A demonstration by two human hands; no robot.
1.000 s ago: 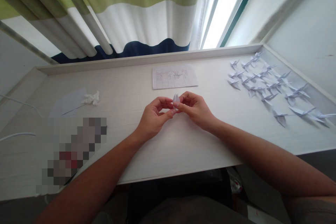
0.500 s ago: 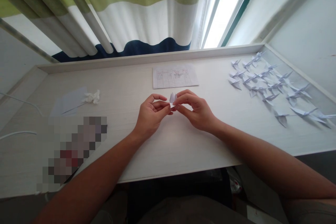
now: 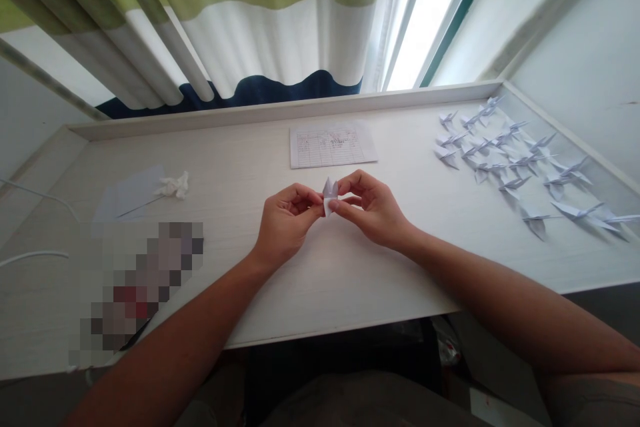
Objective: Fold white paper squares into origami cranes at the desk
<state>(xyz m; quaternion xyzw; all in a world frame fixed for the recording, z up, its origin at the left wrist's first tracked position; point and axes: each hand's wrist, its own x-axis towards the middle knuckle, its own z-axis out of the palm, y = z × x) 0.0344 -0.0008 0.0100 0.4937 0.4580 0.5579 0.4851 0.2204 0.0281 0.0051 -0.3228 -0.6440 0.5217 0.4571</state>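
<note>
Between my two hands, above the middle of the white desk point(image 3: 310, 293), is a small folded white paper point(image 3: 330, 190) with two points standing up. My left hand point(image 3: 287, 217) pinches its left edge between thumb and fingers. On the other side, my right hand point(image 3: 375, 207) has its thumb pressed on the lower front of the paper, with the index finger bent near its upper right. Part of the paper is hidden by the fingertips. Several folded paper cranes point(image 3: 523, 160) lie spread over the right side of the desk.
A sheet with a printed table point(image 3: 333, 147) lies beyond my hands. To the left are white paper sheets point(image 3: 133, 190), a crumpled tissue point(image 3: 175, 185), a blurred-out object point(image 3: 150, 287) and white cables point(image 3: 35, 255). A raised rim point(image 3: 285, 110) runs along the back, below a curtain point(image 3: 270, 33).
The fingers of both hands have shifted on the folded paper. More of it shows now, upright between the hands, and the left fingers have closed in on its edge.
</note>
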